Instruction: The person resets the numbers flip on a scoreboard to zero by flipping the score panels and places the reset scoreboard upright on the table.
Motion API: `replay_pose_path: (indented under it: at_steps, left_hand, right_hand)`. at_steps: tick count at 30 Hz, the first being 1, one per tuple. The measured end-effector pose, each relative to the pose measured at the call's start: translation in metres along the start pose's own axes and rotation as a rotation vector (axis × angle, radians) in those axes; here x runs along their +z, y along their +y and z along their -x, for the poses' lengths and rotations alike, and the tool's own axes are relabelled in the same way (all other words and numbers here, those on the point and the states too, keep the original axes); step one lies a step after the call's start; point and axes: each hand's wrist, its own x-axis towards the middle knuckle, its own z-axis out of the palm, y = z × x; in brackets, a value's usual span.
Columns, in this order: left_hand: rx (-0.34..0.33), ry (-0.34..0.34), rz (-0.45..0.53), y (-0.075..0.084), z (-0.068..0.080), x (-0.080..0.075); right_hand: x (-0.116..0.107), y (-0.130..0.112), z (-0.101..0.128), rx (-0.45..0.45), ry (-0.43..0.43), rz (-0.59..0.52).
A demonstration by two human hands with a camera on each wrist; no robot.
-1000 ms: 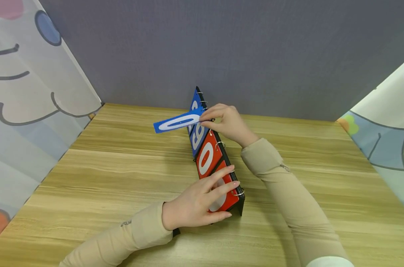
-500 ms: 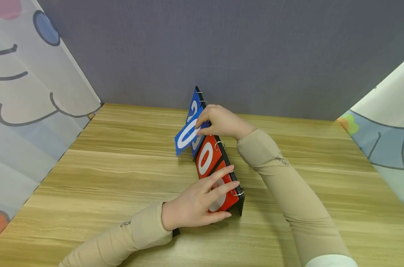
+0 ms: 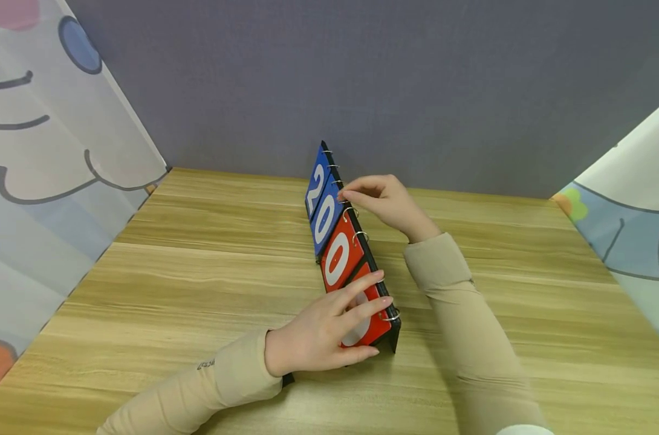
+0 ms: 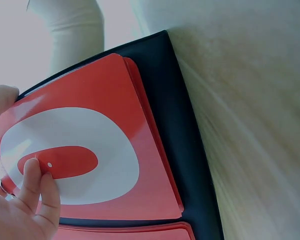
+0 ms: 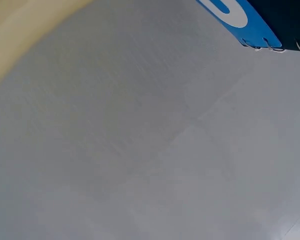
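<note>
A black tabletop flip scoreboard (image 3: 397, 331) with cards on metal rings stands at a slant on the table. Its far half bears a blue 2 card (image 3: 315, 184) and a blue 0 card (image 3: 326, 214), both lying flat. Two red 0 cards fill the near half; the nearer one (image 4: 97, 82) is partly under my left hand (image 3: 318, 331). The fingers there are spread, resting on the card and reaching the board's top edge. Beside the blue 0 card's upper edge is my right hand (image 3: 386, 202), thumb and index tips close together at the rings.
The wood-grained table (image 3: 210, 284) extends on both sides of the scoreboard. A grey partition (image 3: 389, 90) rises behind it. Printed cartoon panels (image 3: 41, 199) stand at left and right. The right wrist view shows mostly grey surface, with a blue card (image 5: 255, 20) in one corner.
My right hand has brought the blue 0 card down flat over the card beneath, let it go and moved back to the top edge. My left hand has stayed in place.
</note>
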Motion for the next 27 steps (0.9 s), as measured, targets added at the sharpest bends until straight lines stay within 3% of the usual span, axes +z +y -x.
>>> replay_pose_path:
  at_steps: [4,9,15,21,24,27]
  left_hand:
    - [-0.002,-0.002,0.000,0.000,-0.001,0.000]
    - [-0.001,-0.004,-0.001,0.001,-0.001,0.001]
    - [-0.003,-0.003,0.012,0.001,-0.001,0.002]
    - [0.008,-0.024,0.056,-0.001,-0.002,-0.003]
    - [0.046,0.024,0.050,-0.003,-0.006,-0.007]
    - [0.082,0.137,0.008,-0.007,-0.014,-0.012]
  right_hand:
    - [-0.002,0.012,0.014,-0.014,0.114,-0.159]
    - [-0.003,0.028,0.024,0.046,0.210,-0.247]
    - [-0.001,0.040,0.031,0.142,0.203,-0.269]
    - [-0.002,0.045,0.031,0.173,0.178,-0.286]
    - [-0.003,0.047,0.031,0.179,0.179,-0.312]
    - [-0.002,0.049,0.029,0.177,0.163,-0.339]
